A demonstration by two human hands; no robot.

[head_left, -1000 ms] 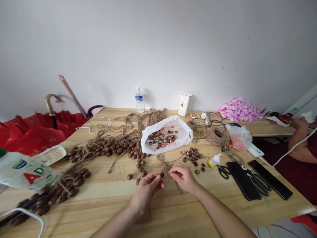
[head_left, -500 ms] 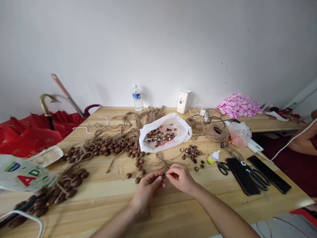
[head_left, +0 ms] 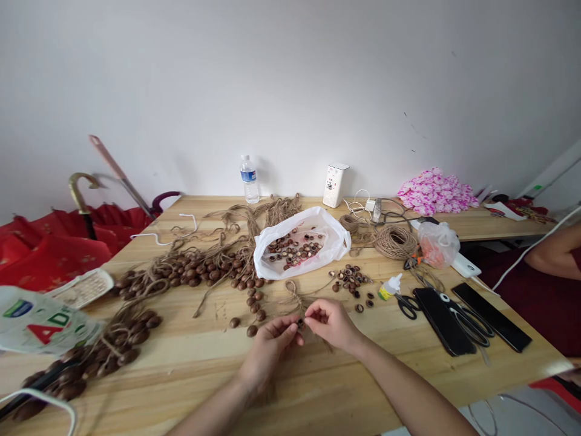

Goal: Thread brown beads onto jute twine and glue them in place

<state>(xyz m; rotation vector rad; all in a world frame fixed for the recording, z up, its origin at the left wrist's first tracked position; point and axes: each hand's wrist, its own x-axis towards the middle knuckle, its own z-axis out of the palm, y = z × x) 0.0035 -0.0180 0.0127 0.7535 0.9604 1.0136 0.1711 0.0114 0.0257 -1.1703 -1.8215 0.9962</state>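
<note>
My left hand [head_left: 271,346] is closed on a small dark nut shell [head_left: 300,324], held between thumb and fingers. Right beside it, my right hand [head_left: 333,324] is pinched at the shell's edge; what its fingertips hold is too small to make out. Behind both hands lies a looped twine bundle [head_left: 293,290]. Half shells [head_left: 349,277] are scattered right of it, and more lie in an open white plastic bag [head_left: 263,254]. A small glue bottle [head_left: 390,287] stands near the loose shells. Brown nuts on twine [head_left: 195,270] spread across the table's left side.
Two black phones [head_left: 442,321], [head_left: 492,317] and scissors [head_left: 469,321] lie at the right. Behind are a twine coil [head_left: 396,243], a water bottle [head_left: 249,180] and a white box [head_left: 335,185]. A person's arm [head_left: 556,249] shows at the far right.
The view has shifted slightly. Both hands stay together around the small shell, with only slight finger movement.
</note>
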